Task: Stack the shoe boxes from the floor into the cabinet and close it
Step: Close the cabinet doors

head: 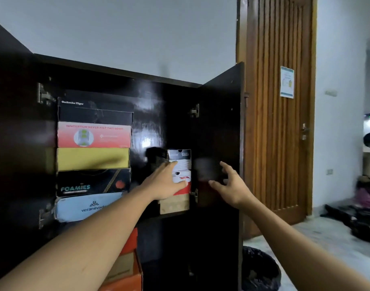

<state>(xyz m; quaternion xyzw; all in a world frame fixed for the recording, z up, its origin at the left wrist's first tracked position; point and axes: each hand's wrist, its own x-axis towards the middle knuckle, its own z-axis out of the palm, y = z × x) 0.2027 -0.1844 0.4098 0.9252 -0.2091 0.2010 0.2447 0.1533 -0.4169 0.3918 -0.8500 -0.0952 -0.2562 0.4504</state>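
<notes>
Head view | left hand (166, 183) flat on small box stack (178, 181) | right hand (230, 183) spread, empty, beside open cabinet door (219, 127) | taller box stack (94, 156) left of hands

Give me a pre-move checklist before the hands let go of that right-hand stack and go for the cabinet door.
1. Left hand on the right-hand stack: ok, palm lies against the box fronts.
2. Right hand empty: ok, fingers spread, holding nothing.
3. Right-hand stack squared up: cannot tell, the hand covers part of it and the picture is blurred.
4. Left-hand stack tidy: ok, five boxes sit one on another, fronts roughly flush.
5. Right cabinet door free to swing: ok, it stands open with nothing in its path that shows.
6. Floor cleared of boxes: cannot tell, orange boxes show low down, partly hidden by the arm.
</notes>
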